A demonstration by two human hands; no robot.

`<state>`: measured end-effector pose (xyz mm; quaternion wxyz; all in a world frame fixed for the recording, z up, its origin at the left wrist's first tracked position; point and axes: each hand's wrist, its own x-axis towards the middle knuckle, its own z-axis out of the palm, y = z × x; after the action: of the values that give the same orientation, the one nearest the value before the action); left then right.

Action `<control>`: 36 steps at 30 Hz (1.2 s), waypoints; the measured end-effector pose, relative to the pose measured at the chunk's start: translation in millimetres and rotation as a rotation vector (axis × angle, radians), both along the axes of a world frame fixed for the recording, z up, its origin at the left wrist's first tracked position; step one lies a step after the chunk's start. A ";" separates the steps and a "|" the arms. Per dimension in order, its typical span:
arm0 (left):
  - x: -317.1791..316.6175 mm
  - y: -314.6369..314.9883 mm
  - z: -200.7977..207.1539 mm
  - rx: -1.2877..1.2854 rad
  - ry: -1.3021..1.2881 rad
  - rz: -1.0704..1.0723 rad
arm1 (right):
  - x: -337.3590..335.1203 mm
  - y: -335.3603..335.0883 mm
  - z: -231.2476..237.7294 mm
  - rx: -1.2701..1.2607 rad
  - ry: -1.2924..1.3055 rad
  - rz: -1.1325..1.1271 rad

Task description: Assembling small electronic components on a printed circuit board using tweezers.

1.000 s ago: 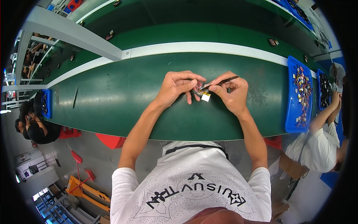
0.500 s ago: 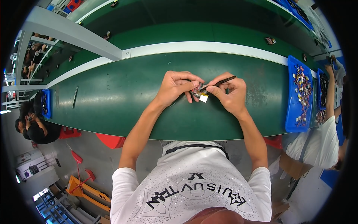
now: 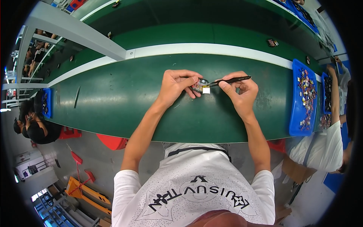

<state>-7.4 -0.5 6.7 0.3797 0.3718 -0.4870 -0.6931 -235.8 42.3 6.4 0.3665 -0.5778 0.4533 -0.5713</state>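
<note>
Holding a small round part with a pale square tag (image 3: 203,86) over the middle of the dark green desk (image 3: 113,98), the person works with both hands close together. The left hand (image 3: 177,84) has its fingers curled and closed on the small part, which is lifted a little from the desk surface. The right hand (image 3: 240,90) is closed on a thin black pointed tool (image 3: 230,80), held like a pen, and the tip of the tool touches the small part, or is just beside it; the picture is too small to tell which.

As a judgement, the work on this one piece is in the middle: the piece is already picked up and the tool is brought to it, but the piece is not yet put down anywhere. What the tool does exactly to the piece I cannot tell.

At the right edge of the desk stands a blue plastic tray (image 3: 296,125) filled with many small mixed pieces. It is well apart from the hands. Another person in a white shirt (image 3: 325,147) sits beyond the right edge. A white strip (image 3: 211,49) runs along the far edge of the desk.
</note>
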 end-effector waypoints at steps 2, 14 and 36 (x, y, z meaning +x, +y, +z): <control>-0.3 0.6 -1.3 -0.033 -0.008 0.079 | 4.5 4.1 0.7 -0.008 -0.116 0.007; -12.5 10.2 -1.0 -0.130 -0.024 0.235 | 21.7 10.1 -1.7 -0.207 0.262 -0.123; -19.4 15.6 -3.6 -0.211 -0.052 0.238 | 20.8 12.7 -5.9 -0.161 0.253 -0.128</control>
<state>-26.9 15.2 3.1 0.4833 0.4026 -0.5194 -0.5784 -215.0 55.1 0.5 0.2219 -0.6426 0.4845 -0.5506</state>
